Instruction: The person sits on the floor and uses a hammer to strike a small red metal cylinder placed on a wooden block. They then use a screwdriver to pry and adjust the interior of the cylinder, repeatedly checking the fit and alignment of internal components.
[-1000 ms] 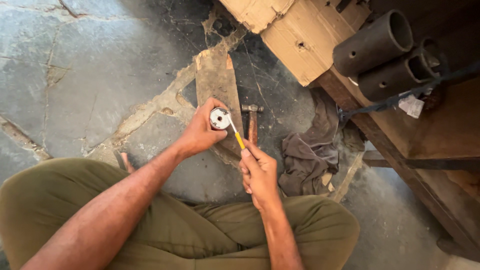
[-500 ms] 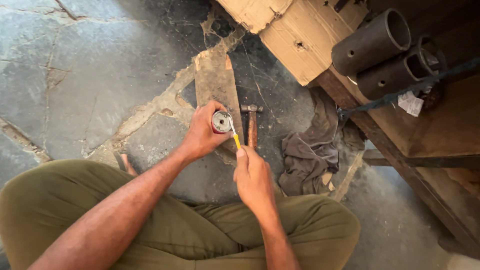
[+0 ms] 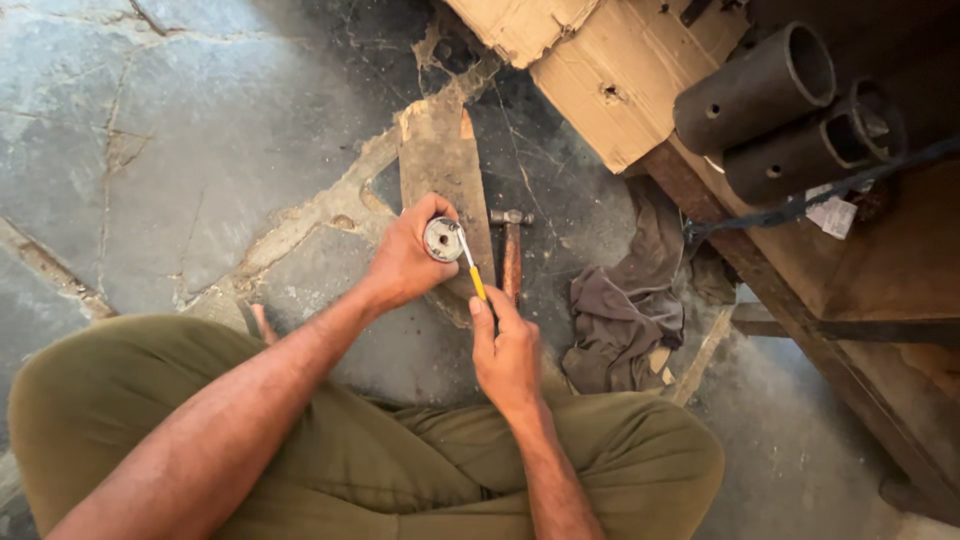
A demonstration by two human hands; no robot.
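Above the plank (image 3: 440, 160), left hand (image 3: 405, 265) gripping round metal part (image 3: 442, 240), right hand (image 3: 508, 350) seemingly grasping screwdriver (image 3: 472, 268)

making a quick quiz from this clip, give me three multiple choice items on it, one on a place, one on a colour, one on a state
1. Where does the hammer lie?
A. on the stone floor, right of the wooden board
B. on the cardboard
C. across the person's lap

2. What colour is the screwdriver handle?
A. red
B. yellow
C. blue

3. What is the left hand doing?
A. resting flat on the floor
B. gripping the round metal part
C. holding the grey rag

Answers: 1 A, it lies beside the board; 2 B, yellow shows above the right hand; 3 B, fingers wrap the part.
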